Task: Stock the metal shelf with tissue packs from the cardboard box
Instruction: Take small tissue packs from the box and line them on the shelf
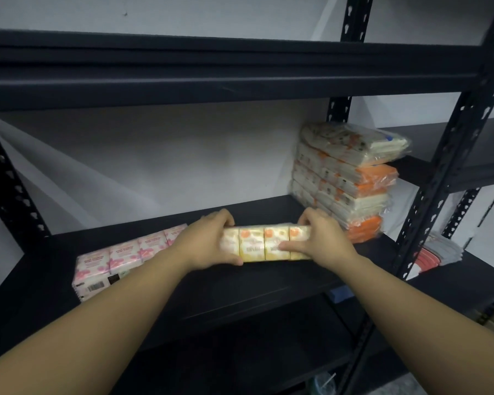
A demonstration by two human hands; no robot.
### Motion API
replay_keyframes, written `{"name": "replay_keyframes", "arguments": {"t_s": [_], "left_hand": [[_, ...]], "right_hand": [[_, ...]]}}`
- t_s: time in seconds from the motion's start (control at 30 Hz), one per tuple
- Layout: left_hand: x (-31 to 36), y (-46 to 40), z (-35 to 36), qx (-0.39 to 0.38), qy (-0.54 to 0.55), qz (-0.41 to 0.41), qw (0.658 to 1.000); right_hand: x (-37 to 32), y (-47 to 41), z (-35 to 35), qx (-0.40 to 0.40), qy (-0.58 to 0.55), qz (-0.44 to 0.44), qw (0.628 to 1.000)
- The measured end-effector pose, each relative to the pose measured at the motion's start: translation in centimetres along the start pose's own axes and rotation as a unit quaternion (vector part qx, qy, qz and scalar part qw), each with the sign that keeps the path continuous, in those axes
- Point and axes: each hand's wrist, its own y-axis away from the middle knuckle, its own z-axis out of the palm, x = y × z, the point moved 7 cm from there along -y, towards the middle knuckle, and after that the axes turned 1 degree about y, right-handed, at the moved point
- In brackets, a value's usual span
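Both hands, left [208,242] and right [322,238], are gripping the yellow pack [264,243] by its ends at frame centre, arms extending over the shelf [240,292].

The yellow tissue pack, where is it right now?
In the head view the yellow pack sits mid-shelf, held at its ends by the left hand and right hand, between the pink pack and the right-side stack.
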Motion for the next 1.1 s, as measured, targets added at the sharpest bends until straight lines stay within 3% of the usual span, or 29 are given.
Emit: {"name": "replay_keyframes", "arguments": {"t_s": [0.13, 0.27, 0.43, 0.57, 1.1], "left_hand": [[-0.4, 0.4, -0.2, -0.015, 0.017, 0.034, 0.999], [-1.9, 1.7, -1.3, -0.003, 0.023, 0.025, 0.999], [-7.4, 4.3, -3.3, 0.041, -0.093, -0.108, 0.989], [-11.6, 7.1, -2.9, -0.028, -0.146, -0.214, 0.965], [-12.7, 7.3, -2.1, 0.015, -0.196, -0.205, 0.959]], "right_hand": [[-0.1, 0.1, 1.1, -0.027, 0.054, -0.004, 0.998], [-2.1, -0.1, 2.2, -0.020, 0.140, -0.066, 0.988], [-5.3, -0.9, 5.0, -0.049, 0.148, -0.117, 0.981], [-6.6, -2.6, 6.4, -0.063, 0.149, -0.125, 0.979], [-7.7, -16.6, 11.6, -0.110, 0.142, -0.140, 0.974]]}}
